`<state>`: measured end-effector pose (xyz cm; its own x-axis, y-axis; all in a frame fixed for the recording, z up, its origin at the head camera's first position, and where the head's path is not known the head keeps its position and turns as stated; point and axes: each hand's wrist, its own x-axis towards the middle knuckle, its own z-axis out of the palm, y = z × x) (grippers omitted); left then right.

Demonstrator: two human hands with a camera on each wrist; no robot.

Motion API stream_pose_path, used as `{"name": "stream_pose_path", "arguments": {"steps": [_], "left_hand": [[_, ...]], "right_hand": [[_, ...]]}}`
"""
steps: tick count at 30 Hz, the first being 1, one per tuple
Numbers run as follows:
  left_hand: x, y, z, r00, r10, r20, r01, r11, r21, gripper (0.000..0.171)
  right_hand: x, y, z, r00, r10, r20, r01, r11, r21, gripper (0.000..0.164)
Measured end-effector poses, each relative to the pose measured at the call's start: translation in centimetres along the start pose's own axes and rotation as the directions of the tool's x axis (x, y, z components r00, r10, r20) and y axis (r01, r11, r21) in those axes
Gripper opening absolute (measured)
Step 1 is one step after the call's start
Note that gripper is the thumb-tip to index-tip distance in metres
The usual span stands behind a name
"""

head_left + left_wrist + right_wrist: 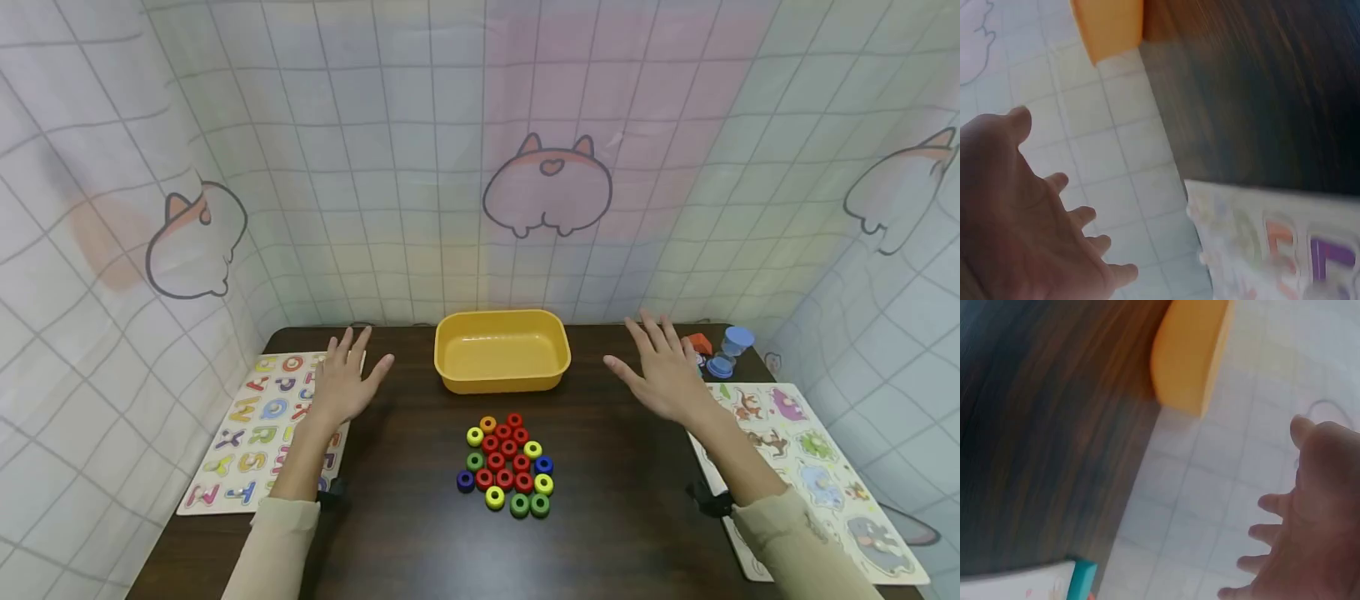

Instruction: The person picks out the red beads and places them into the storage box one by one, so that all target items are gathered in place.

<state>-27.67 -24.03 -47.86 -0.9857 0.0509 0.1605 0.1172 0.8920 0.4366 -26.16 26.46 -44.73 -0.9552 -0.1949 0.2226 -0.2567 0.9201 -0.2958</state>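
Note:
My left hand (345, 383) is held with fingers spread over the right edge of the letter puzzle board (232, 433), holding nothing. On the other side, my right hand (663, 375) also has its fingers extended, near the top of the animal puzzle board (813, 450), and holds nothing. Between the hands, at the back of the table, stands a yellow bin (502, 385). Nearer to me lies a loose cluster of small ring-shaped beads: red (505, 479), yellow (495, 498), green (520, 505), blue (544, 465) and orange (487, 425). Both wrist views show the spread fingers and an end of the bin.
A blue hourglass-shaped toy (729, 354) and a red-orange piece (700, 343) sit behind the right hand at the back right. The dark wooden table (405, 533) is enclosed by a grid-patterned curtain (405, 167) at the back and sides.

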Motion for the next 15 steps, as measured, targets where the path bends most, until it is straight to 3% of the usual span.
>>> {"name": "stream_pose_path", "arguments": {"steps": [6, 9, 11, 12, 13, 15], "left_hand": [[0.6, 1.2, 1.2, 1.0, 0.02, -0.015, -0.022, 0.983, -0.184, 0.077], [0.9, 2.1, 1.8, 1.0, 0.002, 0.008, 0.001, 0.939, -0.344, 0.08], [1.0, 2.7, 2.2, 0.999, -0.032, 0.045, 0.05, 0.867, -0.496, 0.082], [1.1, 3.0, 2.3, 0.996, -0.049, 0.069, 0.08, 0.809, -0.582, 0.082], [1.1, 3.3, 2.5, 0.993, -0.068, 0.095, 0.114, 0.735, -0.668, 0.081], [1.3, 3.7, 3.1, 0.986, -0.098, 0.135, 0.167, 0.561, -0.811, 0.077]], "right_hand": [[-0.5, -2.3, -0.4, 0.999, -0.037, 0.013, 0.034, 0.977, 0.209, 0.074], [-0.7, -3.2, -0.2, 1.0, -0.016, 0.017, 0.01, 0.958, 0.286, 0.06], [-0.6, -3.7, 0.2, 0.999, 0.004, 0.032, -0.015, 0.94, 0.34, 0.047], [-0.5, -3.9, 0.5, 0.998, 0.015, 0.06, -0.037, 0.922, 0.386, 0.041], [-0.4, -4.2, 0.8, 0.995, 0.028, 0.095, -0.066, 0.898, 0.434, 0.037], [-0.1, -4.6, 1.7, 0.983, 0.035, 0.179, -0.127, 0.838, 0.532, 0.035]]}}
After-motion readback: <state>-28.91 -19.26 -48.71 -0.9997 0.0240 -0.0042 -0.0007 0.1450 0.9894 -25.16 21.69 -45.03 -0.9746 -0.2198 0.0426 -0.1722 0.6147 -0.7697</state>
